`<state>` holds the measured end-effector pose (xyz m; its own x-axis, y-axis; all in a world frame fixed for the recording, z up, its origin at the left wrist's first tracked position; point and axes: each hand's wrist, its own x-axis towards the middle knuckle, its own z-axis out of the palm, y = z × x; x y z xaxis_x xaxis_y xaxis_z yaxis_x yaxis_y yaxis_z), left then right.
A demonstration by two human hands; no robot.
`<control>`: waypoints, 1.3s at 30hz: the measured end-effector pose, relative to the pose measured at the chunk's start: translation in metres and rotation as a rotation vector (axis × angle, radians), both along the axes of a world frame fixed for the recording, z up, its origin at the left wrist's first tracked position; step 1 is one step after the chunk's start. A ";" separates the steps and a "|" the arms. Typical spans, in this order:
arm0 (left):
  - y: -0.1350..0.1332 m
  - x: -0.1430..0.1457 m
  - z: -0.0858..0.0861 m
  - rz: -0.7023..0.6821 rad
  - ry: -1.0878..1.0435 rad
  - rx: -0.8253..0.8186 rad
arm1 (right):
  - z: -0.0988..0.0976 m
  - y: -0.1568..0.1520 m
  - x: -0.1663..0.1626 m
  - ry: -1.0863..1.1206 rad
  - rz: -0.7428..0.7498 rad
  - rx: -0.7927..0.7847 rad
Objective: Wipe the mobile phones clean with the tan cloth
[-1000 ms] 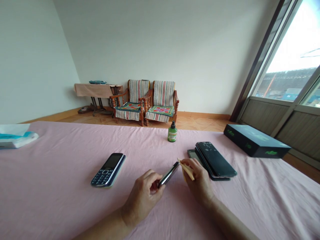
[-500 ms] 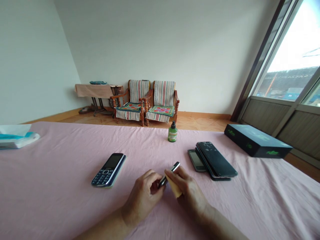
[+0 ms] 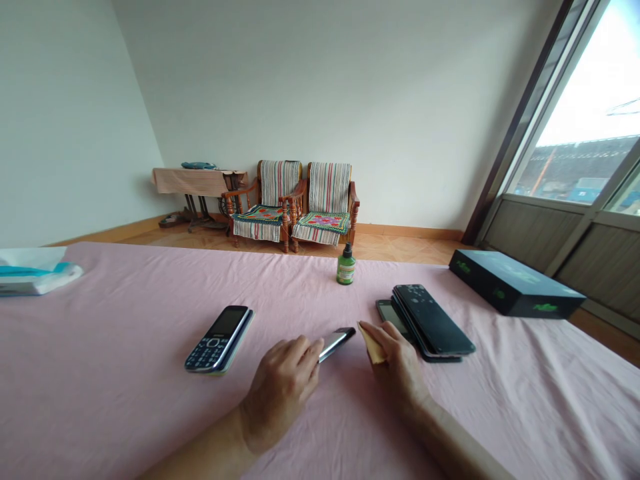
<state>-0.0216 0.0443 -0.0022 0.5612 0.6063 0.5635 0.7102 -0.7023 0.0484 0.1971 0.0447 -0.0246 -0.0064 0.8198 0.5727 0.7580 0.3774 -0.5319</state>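
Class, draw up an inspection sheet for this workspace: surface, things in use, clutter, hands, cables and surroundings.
Surface: pink sheet, creased.
Things in use: slim device, probably a phone; yellow cloth, folded.
Clutter: keypad phone, phone stack, bottle, box, white-blue pack.
Hands: left hand grips the device; right hand holds the cloth, a small gap showing between cloth and device.
Cables: nothing seen on the sheet.
Surroundings: two chairs, draped table, window.

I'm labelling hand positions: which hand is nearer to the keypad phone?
Left. The left hand, gripping a slim phone-like device, is right of the keypad phone and closer to the wearer; the right hand, holding a yellow cloth, is farther right, past that device.
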 end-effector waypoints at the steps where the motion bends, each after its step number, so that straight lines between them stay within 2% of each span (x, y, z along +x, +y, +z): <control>1: -0.001 0.000 0.003 0.002 0.066 0.032 | 0.001 0.000 0.000 0.001 -0.007 -0.001; 4: -0.007 0.003 0.010 -0.038 0.204 0.051 | 0.002 0.000 0.000 0.012 -0.020 0.003; 7: -0.011 0.007 0.009 -0.128 0.237 0.043 | 0.004 -0.001 0.000 0.038 -0.008 0.018; 13: -0.010 0.010 -0.003 -0.212 0.178 -0.049 | 0.004 -0.002 -0.003 0.057 0.047 -0.009; 19: -0.012 0.012 0.000 -0.369 -0.006 -0.253 | 0.000 -0.002 -0.007 0.041 0.082 -0.078; 24: -0.012 0.011 0.001 -0.378 -0.064 -0.332 | 0.002 -0.001 -0.011 -0.094 0.113 -0.097; 32: -0.014 0.012 0.003 -0.368 -0.098 -0.387 | 0.021 -0.019 -0.023 -0.369 0.136 -0.156; 39: -0.012 0.012 0.001 -0.404 -0.096 -0.399 | 0.026 -0.020 -0.029 -0.417 0.141 -0.143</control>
<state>-0.0094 0.0322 -0.0015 0.7500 0.5306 0.3949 0.3687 -0.8311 0.4163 0.1680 0.0244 0.0014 -0.3295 0.8650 0.3783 0.8647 0.4374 -0.2469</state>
